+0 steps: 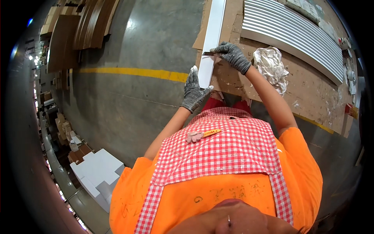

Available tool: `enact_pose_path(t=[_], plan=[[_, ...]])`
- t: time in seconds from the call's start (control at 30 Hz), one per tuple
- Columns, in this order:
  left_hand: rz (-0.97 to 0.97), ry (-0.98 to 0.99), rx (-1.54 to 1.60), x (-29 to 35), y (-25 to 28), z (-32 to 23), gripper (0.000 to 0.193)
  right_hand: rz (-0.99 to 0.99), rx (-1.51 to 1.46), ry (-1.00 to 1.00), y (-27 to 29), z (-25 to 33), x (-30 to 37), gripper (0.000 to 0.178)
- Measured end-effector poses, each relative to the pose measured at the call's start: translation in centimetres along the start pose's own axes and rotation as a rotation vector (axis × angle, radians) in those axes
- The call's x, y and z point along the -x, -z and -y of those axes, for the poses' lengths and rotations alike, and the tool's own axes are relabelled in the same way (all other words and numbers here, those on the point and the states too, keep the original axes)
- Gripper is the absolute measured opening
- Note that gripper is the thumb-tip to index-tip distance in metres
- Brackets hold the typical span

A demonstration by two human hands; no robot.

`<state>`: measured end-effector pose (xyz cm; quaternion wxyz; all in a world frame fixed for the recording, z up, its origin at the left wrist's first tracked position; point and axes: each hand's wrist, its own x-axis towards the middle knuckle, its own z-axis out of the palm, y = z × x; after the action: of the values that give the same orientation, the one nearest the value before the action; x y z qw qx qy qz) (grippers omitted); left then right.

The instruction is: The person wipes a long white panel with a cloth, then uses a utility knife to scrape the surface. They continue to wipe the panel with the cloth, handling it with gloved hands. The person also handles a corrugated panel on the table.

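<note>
A long, narrow white board [212, 37] lies lengthwise along the left edge of the worktable. My left hand [193, 93], in a grey glove with whitened fingertips, grips its near end, fingers along the left side and thumb at the end. In a matching glove, my right hand [233, 57] is closed on a thin dark blade-like tool [208, 54]. That tool lies across the board's face, a little beyond my left fingertips. Its exact kind cannot be made out. A crumpled white cloth [270, 67] rests right of my right hand.
Stacked white slats [290, 33] fill the far right of the cardboard-covered worktable [307, 102]. Brown panels [64, 43] stand at the far left. A yellow line [132, 71] crosses the grey floor. White sheets [97, 171] are piled at the lower left.
</note>
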<state>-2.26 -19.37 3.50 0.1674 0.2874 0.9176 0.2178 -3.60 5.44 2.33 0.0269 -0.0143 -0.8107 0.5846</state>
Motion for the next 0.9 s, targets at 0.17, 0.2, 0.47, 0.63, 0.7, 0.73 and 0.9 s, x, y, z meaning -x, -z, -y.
enact_pose_path(t=[0.17, 0.2, 0.47, 0.63, 0.7, 0.73, 0.9], plan=[[0.039, 0.024, -0.001, 0.0, 0.1, -0.1, 0.107, 0.054, 0.164, 0.094, -0.8, 0.8, 1.0, 0.02], [0.038, 0.027, 0.007, 0.1, 0.2, -0.3, 0.107, 0.064, 0.195, 0.113, -0.7, 1.2, 1.0, 0.022], [0.004, 0.014, -0.015, -0.1, -0.5, 0.2, 0.111, 0.061, 0.159, 0.102, -1.8, 1.3, 1.9, 0.021], [0.0, -0.003, -0.007, 0.1, -0.3, 0.2, 0.112, -0.071, 0.07, 0.036, -1.0, 1.8, 1.1, 0.019], [0.016, 0.002, -0.032, 0.1, -0.3, 0.2, 0.112, -0.066, 0.124, 0.019, -0.9, 2.0, 1.6, 0.02], [0.031, 0.02, -0.028, 0.1, -0.2, -0.1, 0.111, -0.057, 0.079, 0.026, -1.4, 1.9, 2.2, 0.021], [0.001, -0.002, -0.001, -0.1, -0.2, 0.2, 0.118, 0.096, 0.153, 0.092, -2.7, 1.4, 5.5, 0.026]])
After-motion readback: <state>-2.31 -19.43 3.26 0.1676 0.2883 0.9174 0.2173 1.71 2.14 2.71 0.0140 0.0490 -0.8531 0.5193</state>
